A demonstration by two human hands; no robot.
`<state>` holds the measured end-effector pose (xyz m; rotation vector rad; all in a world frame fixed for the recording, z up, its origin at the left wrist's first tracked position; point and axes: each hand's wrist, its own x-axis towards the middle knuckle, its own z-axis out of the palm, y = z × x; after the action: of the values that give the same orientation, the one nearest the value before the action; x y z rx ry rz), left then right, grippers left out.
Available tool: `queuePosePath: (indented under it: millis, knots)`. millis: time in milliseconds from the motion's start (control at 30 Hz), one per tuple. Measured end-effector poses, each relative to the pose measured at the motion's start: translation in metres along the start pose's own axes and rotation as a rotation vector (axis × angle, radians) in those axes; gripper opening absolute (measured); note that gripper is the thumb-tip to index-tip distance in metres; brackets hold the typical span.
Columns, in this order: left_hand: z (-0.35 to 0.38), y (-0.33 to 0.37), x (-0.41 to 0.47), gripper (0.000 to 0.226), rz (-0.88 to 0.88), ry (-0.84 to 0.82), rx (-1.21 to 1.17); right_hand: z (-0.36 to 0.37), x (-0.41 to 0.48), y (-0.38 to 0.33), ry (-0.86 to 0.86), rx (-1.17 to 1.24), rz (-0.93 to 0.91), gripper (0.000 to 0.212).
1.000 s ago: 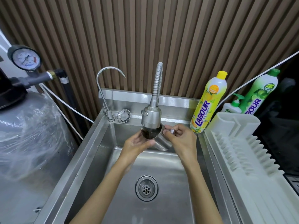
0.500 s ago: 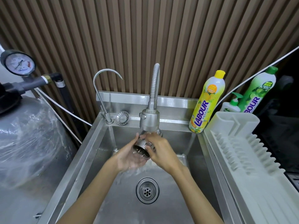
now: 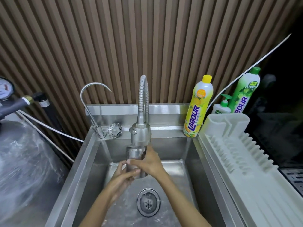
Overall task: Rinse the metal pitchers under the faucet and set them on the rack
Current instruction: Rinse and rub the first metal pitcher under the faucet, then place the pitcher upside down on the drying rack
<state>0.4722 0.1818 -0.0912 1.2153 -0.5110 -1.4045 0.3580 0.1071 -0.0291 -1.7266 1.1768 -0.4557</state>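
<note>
A small metal pitcher (image 3: 135, 154) stands upright right under the spray head of the flexible faucet (image 3: 140, 134), over the steel sink (image 3: 193, 163). My left hand (image 3: 122, 175) grips its lower part from the left, fingers curled round it. My right hand (image 3: 148, 161) holds it from the right, fingers wrapped across the front. The pitcher's mouth is hidden behind the spray head. The white dish rack (image 3: 236, 153) lies to the right of the sink with nothing on it.
A thin gooseneck tap (image 3: 88, 102) and a loose strainer (image 3: 115, 130) sit at the sink's back left. The drain (image 3: 148, 202) is below my hands. A yellow soap bottle (image 3: 199, 107), a pump bottle (image 3: 222, 106) and a green bottle (image 3: 246, 89) stand at the back right. A wrapped tank (image 3: 21, 161) is at left.
The pitcher went from lying tilted between my hands to standing upright under the spray head. Both hands shifted their hold lower on it. The view tilted up slightly.
</note>
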Motion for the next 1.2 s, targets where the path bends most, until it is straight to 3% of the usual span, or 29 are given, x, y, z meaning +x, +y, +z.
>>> queuePosePath:
  millis: [100,200,267,367,500,733,933,1200]
  knots:
    - [-0.004,0.004,-0.003,0.090,0.064,0.050,0.128,0.007,-0.005,-0.014,0.020,-0.249,-0.100,0.065]
    - [0.008,0.017,-0.006,0.080,0.165,0.073,0.338,0.001,-0.011,-0.025,-0.005,-0.460,-0.238,0.051]
    - [0.026,0.024,-0.006,0.065,0.213,0.076,0.405,-0.015,-0.012,-0.023,0.006,-0.355,-0.249,0.057]
    - [0.063,0.035,-0.005,0.047,0.305,0.033,0.458,-0.056,-0.008,-0.009,0.102,-0.158,-0.178,0.087]
    - [0.108,0.041,0.001,0.064,0.362,-0.015,0.413,-0.113,-0.009,0.011,0.226,-0.188,-0.133,0.088]
    - [0.222,0.025,0.033,0.032,0.251,-0.194,0.373,-0.251,-0.029,0.059,0.395,-0.219,0.046,0.089]
    - [0.301,0.000,0.051,0.042,0.188,-0.284,0.358,-0.327,-0.044,0.108,0.481,-0.298,0.150,0.076]
    - [0.351,-0.042,0.067,0.062,0.260,-0.283,0.506,-0.325,-0.032,0.152,0.330,-0.311,0.136,0.080]
